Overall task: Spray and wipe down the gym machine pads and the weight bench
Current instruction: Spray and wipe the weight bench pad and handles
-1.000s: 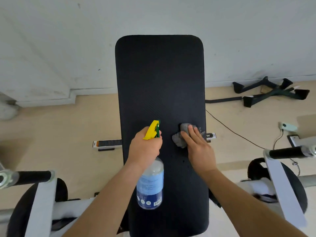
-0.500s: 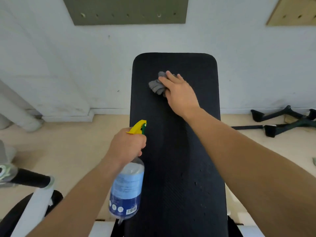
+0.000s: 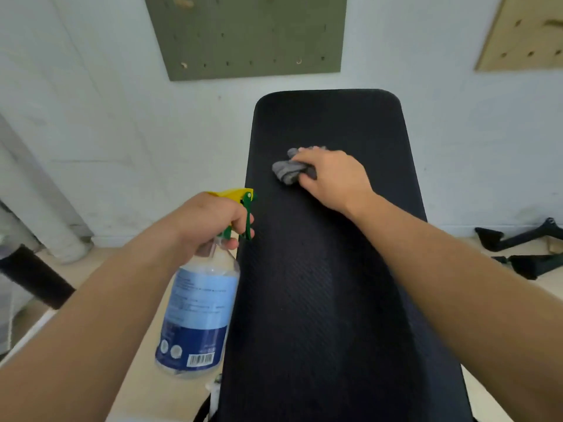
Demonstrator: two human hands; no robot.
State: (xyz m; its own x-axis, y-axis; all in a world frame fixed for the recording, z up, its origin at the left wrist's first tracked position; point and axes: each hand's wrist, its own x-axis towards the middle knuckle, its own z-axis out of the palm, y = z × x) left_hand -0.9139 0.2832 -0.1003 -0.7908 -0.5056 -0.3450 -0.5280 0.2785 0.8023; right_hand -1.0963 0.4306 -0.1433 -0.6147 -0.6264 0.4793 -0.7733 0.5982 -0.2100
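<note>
Up the pad and now easing back toward me goes my right hand (image 3: 332,175), fingers curled over the bunched grey cloth (image 3: 288,172) and pressing it to the far left part of the weight bench (image 3: 320,284), a little short of its top edge. My left hand (image 3: 207,220) grips the spray bottle (image 3: 198,315) by the neck, just off the bench's left edge. I'd judge the far end nearly wiped, with the near stretch still to do.

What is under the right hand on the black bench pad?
A crumpled grey cloth, held against the black padded bench by the right hand. The cloth's left part sticks out; the rest is covered by the hand, so its full extent cannot be seen.
</note>
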